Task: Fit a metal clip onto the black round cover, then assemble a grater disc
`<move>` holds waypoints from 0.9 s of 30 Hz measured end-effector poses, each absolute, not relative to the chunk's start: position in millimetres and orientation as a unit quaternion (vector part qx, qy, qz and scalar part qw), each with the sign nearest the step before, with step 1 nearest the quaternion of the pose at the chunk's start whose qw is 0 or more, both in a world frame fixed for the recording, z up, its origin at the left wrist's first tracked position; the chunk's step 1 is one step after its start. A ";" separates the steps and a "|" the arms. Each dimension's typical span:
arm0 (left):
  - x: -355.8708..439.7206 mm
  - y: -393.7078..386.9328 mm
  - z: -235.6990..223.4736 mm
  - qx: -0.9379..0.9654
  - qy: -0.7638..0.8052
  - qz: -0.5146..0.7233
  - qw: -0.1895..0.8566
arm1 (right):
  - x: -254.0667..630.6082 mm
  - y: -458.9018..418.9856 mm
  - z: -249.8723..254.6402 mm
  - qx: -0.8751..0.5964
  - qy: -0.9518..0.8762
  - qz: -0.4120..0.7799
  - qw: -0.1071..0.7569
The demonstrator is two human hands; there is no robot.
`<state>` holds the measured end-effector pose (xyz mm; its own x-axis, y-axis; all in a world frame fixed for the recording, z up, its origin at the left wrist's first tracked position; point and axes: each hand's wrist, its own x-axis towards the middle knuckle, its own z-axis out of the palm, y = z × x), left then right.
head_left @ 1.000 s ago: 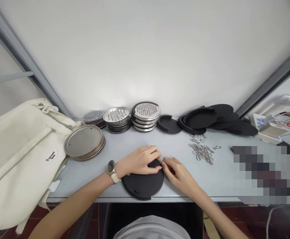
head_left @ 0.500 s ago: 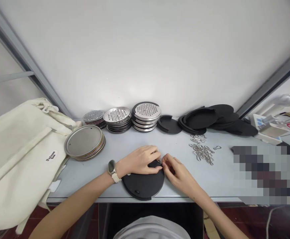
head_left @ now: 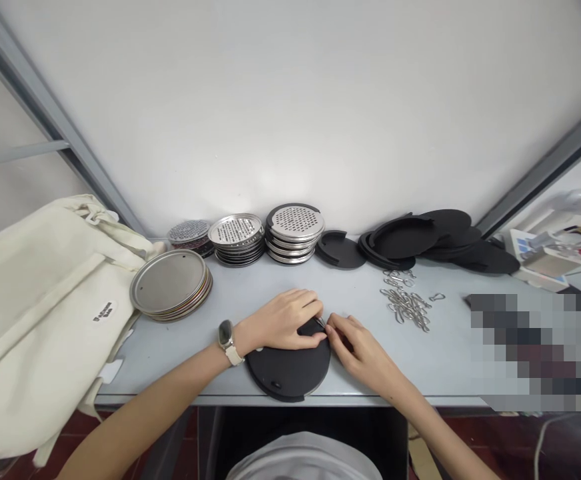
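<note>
your left hand (head_left: 288, 321) lies over the far part of a round black disc (head_left: 290, 370), which sits flat at the near edge of the grey table (head_left: 360, 293), right in front of you. the thumb and index finger of that hand stand apart, with a patch of the disc showing between them; you cannot tell from here whether the other fingers clamp its rim, as they are hidden. a watch (head_left: 226, 332) with a pale strap circles your left wrist.

your right hand (head_left: 359, 347) is just beside the disc's right side, thumb and index fingertips drawn together next to a small metal piece (head_left: 321, 323) at the disc's edge. the piece is too small and covered to tell whether those tips are clamped on it.

beyond your right hand lies a loose pile of metal clips (head_left: 404, 307), with one single clip (head_left: 437, 297) apart to its right. behind them rest overlapping black holders (head_left: 403, 237), and left of these a lone black holder (head_left: 345, 255). further left along the wall (head_left: 280, 100) stand three stacks of perforated discs (head_left: 235, 230). nearer you, a stack of plain metal plates (head_left: 168, 283) sits beside a cream bag (head_left: 35, 300).
</note>
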<state>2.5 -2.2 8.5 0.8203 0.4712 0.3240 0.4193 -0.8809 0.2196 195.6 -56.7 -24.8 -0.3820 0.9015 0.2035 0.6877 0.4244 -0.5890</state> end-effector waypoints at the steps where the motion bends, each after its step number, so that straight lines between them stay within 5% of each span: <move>1: 2.6 -2.1 8.2 0.951 0.232 0.191 0.077 | 195.8 -56.6 -25.0 -0.493 -0.805 0.209 0.254; 27: 3.4 -1.5 7.7 0.954 0.205 0.201 0.081 | 196.3 -54.9 -28.9 -0.493 -0.802 0.207 0.265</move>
